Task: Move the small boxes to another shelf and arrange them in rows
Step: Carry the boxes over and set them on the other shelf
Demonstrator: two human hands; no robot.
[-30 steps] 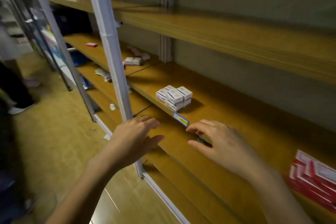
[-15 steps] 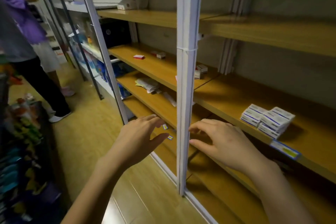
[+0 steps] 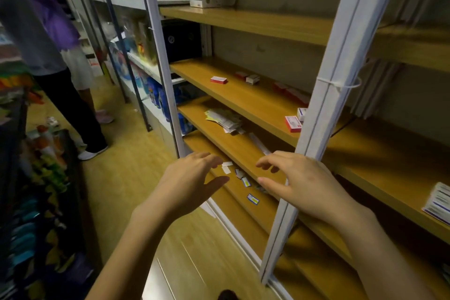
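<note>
Okay: my left hand (image 3: pixel 192 182), right hand (image 3: pixel 306 184) both empty, fingers loosely spread, hovering near white post (image 3: pixel 333 105). Small boxes (image 3: pixel 439 202) stacked far right on shelf (image 3: pixel 365 165); red box (image 3: pixel 293 123) just left of post.

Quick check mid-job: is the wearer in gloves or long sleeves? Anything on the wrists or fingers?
No gloves: the left hand and right hand are bare. Both forearms are bare to the frame's edge, with no sleeve showing. No watch, band or ring is visible.

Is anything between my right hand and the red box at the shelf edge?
Nothing visible lies between the right hand and the red box; the white upright post passes just to the box's right.
</note>
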